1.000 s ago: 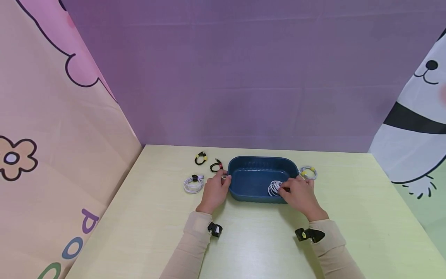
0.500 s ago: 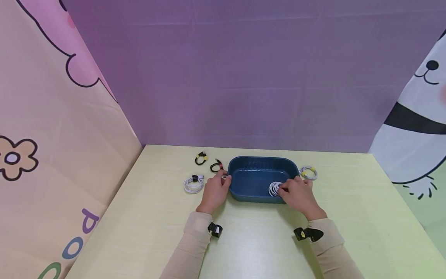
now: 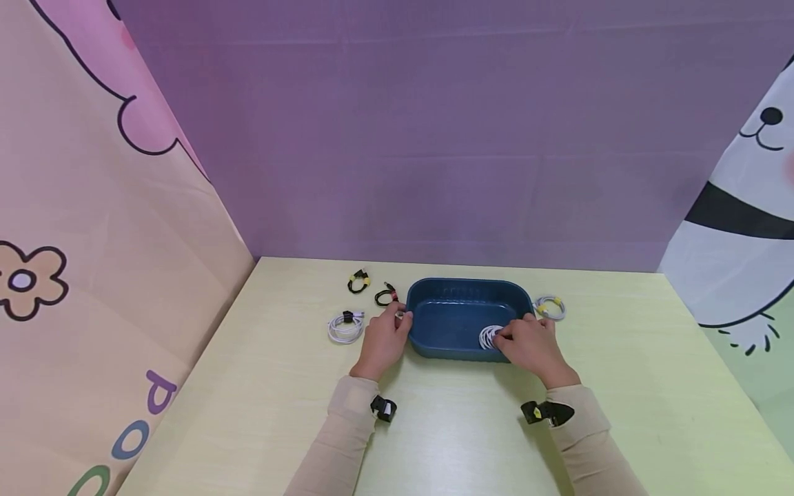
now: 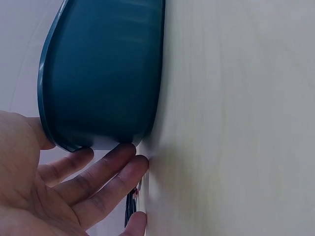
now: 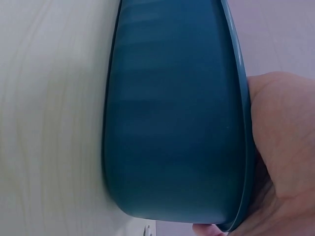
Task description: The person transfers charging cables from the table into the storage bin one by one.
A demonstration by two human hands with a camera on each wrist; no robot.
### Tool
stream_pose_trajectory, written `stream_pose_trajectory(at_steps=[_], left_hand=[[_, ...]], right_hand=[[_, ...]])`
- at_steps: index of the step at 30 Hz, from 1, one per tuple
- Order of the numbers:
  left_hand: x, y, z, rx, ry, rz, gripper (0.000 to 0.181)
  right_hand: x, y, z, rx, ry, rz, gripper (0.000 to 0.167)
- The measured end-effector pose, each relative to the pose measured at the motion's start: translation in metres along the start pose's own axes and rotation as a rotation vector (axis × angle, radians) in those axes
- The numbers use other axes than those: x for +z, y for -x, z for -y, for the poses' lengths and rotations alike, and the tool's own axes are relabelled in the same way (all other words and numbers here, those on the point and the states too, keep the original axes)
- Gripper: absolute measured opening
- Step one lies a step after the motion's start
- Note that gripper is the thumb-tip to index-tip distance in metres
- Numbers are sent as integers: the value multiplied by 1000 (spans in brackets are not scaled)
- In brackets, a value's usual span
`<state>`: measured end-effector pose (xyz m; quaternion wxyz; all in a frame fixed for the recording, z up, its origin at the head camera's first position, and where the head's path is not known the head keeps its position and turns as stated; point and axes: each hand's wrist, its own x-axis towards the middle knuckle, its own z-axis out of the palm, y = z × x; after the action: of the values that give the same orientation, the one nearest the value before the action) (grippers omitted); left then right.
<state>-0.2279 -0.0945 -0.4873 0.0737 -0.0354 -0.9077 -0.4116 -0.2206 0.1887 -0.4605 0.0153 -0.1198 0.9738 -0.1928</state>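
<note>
A dark blue plastic basin (image 3: 449,353) stands on the table. My left hand (image 3: 381,342) is at its left end: in the left wrist view the thumb (image 4: 43,135) is at the rim and fingertips touch the outer end wall. My right hand (image 3: 535,346) reaches over the right front corner, its thumb and forefinger at a coiled white cable (image 3: 486,337) inside the basin. That coil is partly hidden by the hand. In the right wrist view the basin wall (image 5: 172,113) hides the cable, and one fingertip (image 5: 206,229) shows beyond the rim.
Left of the basin lie a white coiled cable with a black tie (image 3: 344,328), a black cable with yellow bands (image 3: 358,281) and a black cable with a red band (image 3: 386,295). A pale cable with yellow bands (image 3: 551,308) lies right of it. A purple backdrop (image 3: 434,138) rises behind.
My right hand has shifted slightly left, and the white coil in the basin sits a little lower. My left hand and the basin have hardly moved.
</note>
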Motion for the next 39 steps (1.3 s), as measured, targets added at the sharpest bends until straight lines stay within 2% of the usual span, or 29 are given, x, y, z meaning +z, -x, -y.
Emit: stream_pose_trajectory(at_steps=[7, 16, 24, 27, 34, 39], left_hand=[[0, 0, -1, -5, 1, 5, 28], [1, -1, 0, 1, 1, 0, 28], [2, -2, 2, 9, -9, -1, 30], [2, -1, 2, 8, -8, 4, 30], [4, -2, 2, 7, -12, -3, 29], [3, -2, 3, 2, -12, 0, 29]], right_hand=[[0, -1, 0, 5, 18, 8, 26], [0, -1, -2, 5, -16, 4, 25], [-1, -1, -4, -29, -37, -14, 24], [-5, 0, -5, -56, -48, -45, 21], [-18, 4, -11, -128, -83, -183, 14], [-26, 4, -19, -111, -172, -293, 13]])
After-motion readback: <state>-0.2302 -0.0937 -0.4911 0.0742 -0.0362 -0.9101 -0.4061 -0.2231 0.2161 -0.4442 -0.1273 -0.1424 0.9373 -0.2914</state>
